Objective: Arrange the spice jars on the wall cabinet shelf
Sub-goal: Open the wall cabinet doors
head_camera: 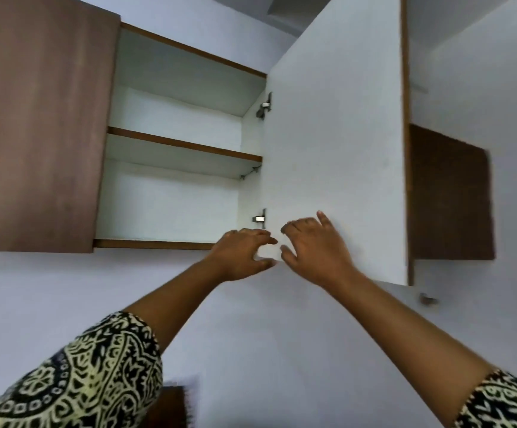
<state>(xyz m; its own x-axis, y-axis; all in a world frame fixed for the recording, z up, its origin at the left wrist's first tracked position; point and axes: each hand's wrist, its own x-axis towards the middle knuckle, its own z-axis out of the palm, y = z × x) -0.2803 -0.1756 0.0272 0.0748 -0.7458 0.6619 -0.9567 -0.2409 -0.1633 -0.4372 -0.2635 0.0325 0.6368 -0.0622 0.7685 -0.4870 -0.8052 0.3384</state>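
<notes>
Both hands reaching up at the open brown wooden wall cabinet [170,205]

The person's left hand [241,254] and right hand [316,245] are hovering side by side, fingers loosely curled and gripping nothing, by the open white door [334,134] near its lower metal hinge [260,219]. The brown-edged white shelf [183,145] is sitting inside, up left.

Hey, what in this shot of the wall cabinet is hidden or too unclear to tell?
All head view.
Whatever sits behind the closed brown door: hidden.
Middle shelf top: hidden by its front edge, seen from below.
Small thing below the open door: too blurred.
Dark object: cut by bottom edge.
</notes>
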